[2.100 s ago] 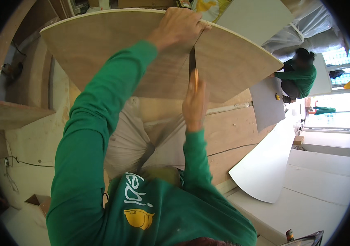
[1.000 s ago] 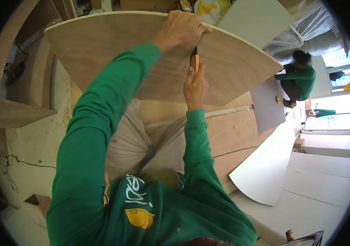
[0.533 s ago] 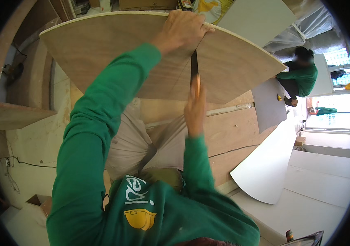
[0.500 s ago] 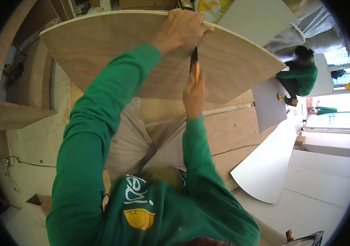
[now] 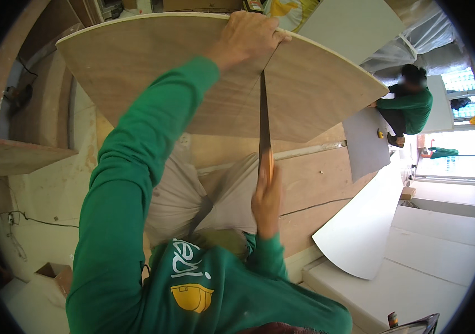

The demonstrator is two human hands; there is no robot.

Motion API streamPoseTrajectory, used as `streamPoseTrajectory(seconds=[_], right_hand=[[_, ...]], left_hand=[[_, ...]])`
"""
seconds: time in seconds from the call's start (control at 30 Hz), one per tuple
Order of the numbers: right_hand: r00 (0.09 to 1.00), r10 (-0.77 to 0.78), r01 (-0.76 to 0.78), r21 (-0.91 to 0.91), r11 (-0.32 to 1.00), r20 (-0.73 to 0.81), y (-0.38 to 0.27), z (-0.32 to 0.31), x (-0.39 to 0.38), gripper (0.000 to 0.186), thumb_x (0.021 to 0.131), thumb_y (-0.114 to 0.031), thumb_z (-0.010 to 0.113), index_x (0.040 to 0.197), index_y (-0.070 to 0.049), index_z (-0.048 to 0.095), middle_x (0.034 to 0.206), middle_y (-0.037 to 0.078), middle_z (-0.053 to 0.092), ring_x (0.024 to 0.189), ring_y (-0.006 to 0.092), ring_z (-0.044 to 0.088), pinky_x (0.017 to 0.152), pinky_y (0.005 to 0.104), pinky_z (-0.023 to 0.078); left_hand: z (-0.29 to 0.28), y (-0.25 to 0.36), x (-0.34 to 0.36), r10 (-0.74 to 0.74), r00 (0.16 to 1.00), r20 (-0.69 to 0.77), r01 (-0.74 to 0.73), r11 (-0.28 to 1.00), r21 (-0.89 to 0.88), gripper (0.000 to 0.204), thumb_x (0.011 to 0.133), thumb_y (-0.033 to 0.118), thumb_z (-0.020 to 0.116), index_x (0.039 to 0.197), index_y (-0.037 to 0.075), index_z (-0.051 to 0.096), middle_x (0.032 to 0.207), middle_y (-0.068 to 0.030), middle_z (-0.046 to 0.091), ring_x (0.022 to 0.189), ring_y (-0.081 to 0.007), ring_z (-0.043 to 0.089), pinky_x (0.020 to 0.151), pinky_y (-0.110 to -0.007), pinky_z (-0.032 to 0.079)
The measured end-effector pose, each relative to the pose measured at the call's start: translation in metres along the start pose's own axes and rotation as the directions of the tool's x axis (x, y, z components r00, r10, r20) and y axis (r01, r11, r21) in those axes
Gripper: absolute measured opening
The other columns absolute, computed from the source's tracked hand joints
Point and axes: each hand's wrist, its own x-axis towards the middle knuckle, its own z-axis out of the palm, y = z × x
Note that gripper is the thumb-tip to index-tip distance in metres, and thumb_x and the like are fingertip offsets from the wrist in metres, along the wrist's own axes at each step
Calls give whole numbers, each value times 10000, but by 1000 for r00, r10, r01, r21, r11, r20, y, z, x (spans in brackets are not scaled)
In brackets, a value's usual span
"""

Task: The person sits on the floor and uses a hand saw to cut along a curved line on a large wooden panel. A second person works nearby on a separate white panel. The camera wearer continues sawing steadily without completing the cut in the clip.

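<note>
A large brown plywood panel with a pale curved edge stands in front of me. My left hand grips its top edge, beside a cut line running down from that edge. In my right hand is the orange-brown handle of a hand saw; my fingers are wrapped round it. The long dark blade reaches up across the panel, its far end at the cut just below my left hand. A thin drawn line continues down the panel from there.
On the right a person in a green top crouches by a grey sheet. A white curved-edge sheet lies nearer me. Wooden cabinet pieces stand at the left, and a cable runs along the floor.
My right hand has drawn the saw back toward my body, so much more of the blade shows. My left hand and the panel have hardly moved.
</note>
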Motion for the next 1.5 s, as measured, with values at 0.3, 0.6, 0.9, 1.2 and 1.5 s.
streamPoseTrajectory(seconds=[0.3, 0.6, 0.9, 1.2, 1.5], right_hand=[[977, -138, 129, -66, 990, -162, -12, 53, 116, 303, 1165, -250, 587, 1379, -35, 580, 902, 301, 695, 807, 537, 683, 660, 579, 481], [1000, 2, -2, -29, 1000, -12, 6, -9, -28, 428, 1146, -193, 593, 1546, -48, 544, 1056, 341, 738, 921, 560, 718, 732, 590, 554], [972, -163, 145, -113, 983, -168, -18, 60, 145, 386, 1172, -266, 571, 1481, -35, 552, 998, 312, 727, 878, 529, 708, 708, 589, 506], [992, -100, 100, -10, 995, -80, 23, 3, -38, 371, 1147, -165, 596, 1473, 10, 571, 968, 306, 715, 818, 525, 691, 666, 563, 514], [997, -51, 47, -87, 995, -52, -12, 59, 147, 404, 1191, -307, 540, 1483, -29, 535, 972, 309, 693, 863, 546, 673, 702, 587, 482]], left_hand=[[-6, 0, -2, -20, 1000, 24, 21, 999, -43, 562, 1032, 591, 675, 920, 50, 771, 846, -160, 798, 838, -378, 786, 784, -533, 574], [-2, -2, 1, -7, 1000, -3, 7, 1000, -23, 564, 1032, 585, 677, 911, 41, 767, 828, -165, 794, 832, -391, 783, 776, -537, 578], [-8, 1, 1, -28, 999, 32, 29, 999, -22, 577, 1029, 608, 674, 917, 51, 774, 873, -152, 807, 868, -376, 789, 777, -532, 579], [-3, 1, 3, -24, 1000, 18, 24, 1000, -17, 580, 1027, 602, 677, 907, 43, 768, 857, -153, 801, 834, -376, 781, 760, -536, 578], [2, -9, 4, 9, 997, -77, -13, 999, -50, 569, 1028, 599, 683, 857, 57, 710, 806, -145, 772, 800, -391, 753, 720, -553, 547]])
